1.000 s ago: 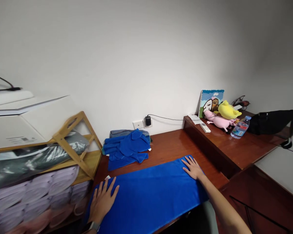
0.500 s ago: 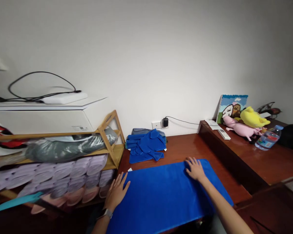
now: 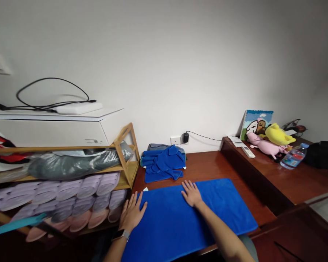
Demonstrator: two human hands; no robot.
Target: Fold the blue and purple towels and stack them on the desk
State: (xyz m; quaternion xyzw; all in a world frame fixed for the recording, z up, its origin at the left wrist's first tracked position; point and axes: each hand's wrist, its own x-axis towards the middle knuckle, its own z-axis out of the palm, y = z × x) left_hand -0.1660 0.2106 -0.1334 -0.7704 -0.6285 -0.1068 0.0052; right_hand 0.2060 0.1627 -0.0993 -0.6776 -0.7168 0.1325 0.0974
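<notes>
A blue towel [image 3: 166,222] lies spread on the reddish-brown wooden table [image 3: 205,163], its front edge reaching the table's near side. My left hand [image 3: 132,213], with a watch on the wrist, rests flat on the towel's left edge, fingers apart. Flat near the middle of the far edge lies my right hand [image 3: 191,193], its fingers spread and nothing held. Behind the towel sits a crumpled heap of blue cloths [image 3: 165,162] against the wall.
At left, a wooden rack [image 3: 125,156] holds several lilac slippers [image 3: 89,186] and a white box [image 3: 51,133]. A raised ledge on the right bears a pink plush toy [image 3: 266,145], a water bottle [image 3: 294,156] and a remote [image 3: 248,151]. A plugged adapter [image 3: 186,137] trails a cable.
My right hand has slid left across the towel, from near its far right corner to about the middle of the far edge. The left hand stays in place.
</notes>
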